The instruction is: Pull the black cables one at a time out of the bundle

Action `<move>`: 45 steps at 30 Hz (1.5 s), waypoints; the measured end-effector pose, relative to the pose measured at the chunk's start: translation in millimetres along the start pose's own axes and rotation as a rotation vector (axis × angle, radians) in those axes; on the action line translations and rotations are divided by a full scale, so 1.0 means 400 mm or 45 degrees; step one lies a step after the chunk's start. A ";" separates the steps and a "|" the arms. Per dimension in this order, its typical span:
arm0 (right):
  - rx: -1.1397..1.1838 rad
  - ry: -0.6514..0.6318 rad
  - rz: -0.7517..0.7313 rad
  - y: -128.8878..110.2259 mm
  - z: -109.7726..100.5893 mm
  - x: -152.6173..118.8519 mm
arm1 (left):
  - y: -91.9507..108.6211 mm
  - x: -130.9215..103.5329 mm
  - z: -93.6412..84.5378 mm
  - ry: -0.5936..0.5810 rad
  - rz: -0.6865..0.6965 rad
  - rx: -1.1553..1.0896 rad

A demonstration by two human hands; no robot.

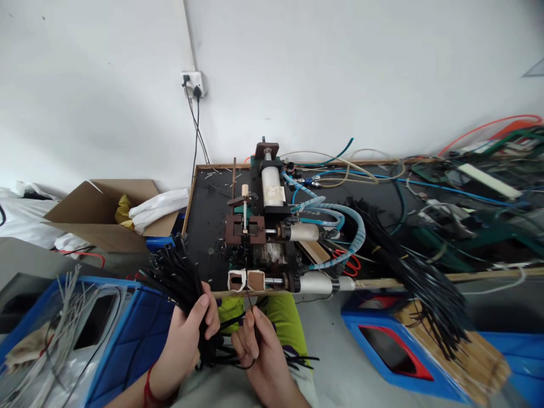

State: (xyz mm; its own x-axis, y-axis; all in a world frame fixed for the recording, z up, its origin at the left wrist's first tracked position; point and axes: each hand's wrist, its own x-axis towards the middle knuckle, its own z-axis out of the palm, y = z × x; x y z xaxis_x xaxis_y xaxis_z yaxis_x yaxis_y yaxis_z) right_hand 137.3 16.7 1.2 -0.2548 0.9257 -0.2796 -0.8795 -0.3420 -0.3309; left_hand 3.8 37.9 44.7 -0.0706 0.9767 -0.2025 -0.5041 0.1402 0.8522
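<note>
Black cables (176, 277) (bundled) beside bench edge (386, 283)

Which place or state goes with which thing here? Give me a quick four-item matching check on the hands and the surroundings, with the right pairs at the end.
1. Left hand
2. Right hand
3. Cardboard box
4. Wall socket

A. Flaps open, left of the workbench
B. Gripping a thick bundle of black cables
C. Holding two black plugs
D. Pinching a thin dark cable

Pairs: 1-B, 2-D, 3-A, 4-C
</note>
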 end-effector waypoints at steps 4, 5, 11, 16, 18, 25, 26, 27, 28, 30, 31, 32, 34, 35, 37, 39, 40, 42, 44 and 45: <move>-0.263 0.008 -0.132 0.008 0.004 -0.017 | 0.003 -0.011 -0.006 0.014 0.021 0.039; -0.347 0.019 -0.171 0.009 0.004 -0.023 | 0.003 -0.014 -0.008 0.015 0.021 0.045; -0.848 0.158 -0.421 -0.010 -0.014 -0.076 | 0.002 -0.029 -0.012 0.062 0.010 0.040; -1.110 0.537 -0.722 -0.055 -0.072 -0.125 | 0.000 -0.034 -0.006 0.076 0.032 0.029; -1.232 0.751 -0.795 -0.069 -0.124 -0.136 | 0.002 -0.036 -0.004 0.058 0.042 -0.003; -2.100 0.717 -0.160 -0.138 -0.230 -0.166 | -0.008 -0.043 -0.003 0.021 0.032 0.054; -2.136 0.681 -0.237 -0.149 -0.206 -0.170 | -0.012 -0.044 -0.002 -0.005 0.033 0.100; -2.136 0.627 -0.350 -0.157 -0.171 -0.172 | -0.017 -0.046 0.000 -0.032 0.029 0.145; -2.124 0.539 -0.466 -0.163 -0.127 -0.170 | -0.022 -0.047 0.001 -0.057 0.020 0.185; -1.999 0.326 -0.677 -0.165 -0.025 -0.149 | -0.033 -0.051 0.005 -0.077 0.001 0.241; -1.901 0.209 -0.707 -0.162 0.025 -0.132 | -0.038 -0.052 0.007 -0.081 -0.007 0.261; -1.799 0.137 -0.716 -0.157 0.070 -0.111 | -0.043 -0.054 0.009 -0.088 -0.016 0.278; -1.689 0.016 -0.727 -0.142 0.139 -0.067 | -0.051 -0.056 0.011 -0.114 -0.033 0.304; -1.661 -0.024 -0.723 -0.134 0.160 -0.049 | -0.054 -0.056 0.011 -0.124 -0.041 0.308; -1.617 -0.059 -0.730 -0.118 0.173 -0.024 | -0.057 -0.056 0.011 -0.118 -0.047 0.287; -1.564 -0.045 -0.746 -0.106 0.158 -0.015 | -0.057 -0.054 0.009 -0.087 -0.034 0.244; -1.551 -0.031 -0.761 -0.101 0.145 -0.014 | -0.057 -0.053 0.008 -0.073 -0.028 0.225; -1.564 -0.002 -0.802 -0.098 0.118 -0.015 | -0.058 -0.051 0.006 -0.068 -0.030 0.206; -1.630 0.021 -0.862 -0.101 0.100 -0.017 | -0.060 -0.049 0.005 -0.082 -0.040 0.206; -1.666 0.024 -0.891 -0.103 0.095 -0.018 | -0.062 -0.048 0.005 -0.092 -0.039 0.214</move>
State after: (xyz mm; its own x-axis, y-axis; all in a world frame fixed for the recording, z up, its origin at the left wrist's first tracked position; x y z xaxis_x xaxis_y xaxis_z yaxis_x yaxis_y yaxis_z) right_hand 160.2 30.4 51.1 0.0717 0.9611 0.2668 0.1616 0.2527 -0.9539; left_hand 19.4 15.9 28.2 0.0076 0.9799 -0.1995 -0.3535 0.1893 0.9161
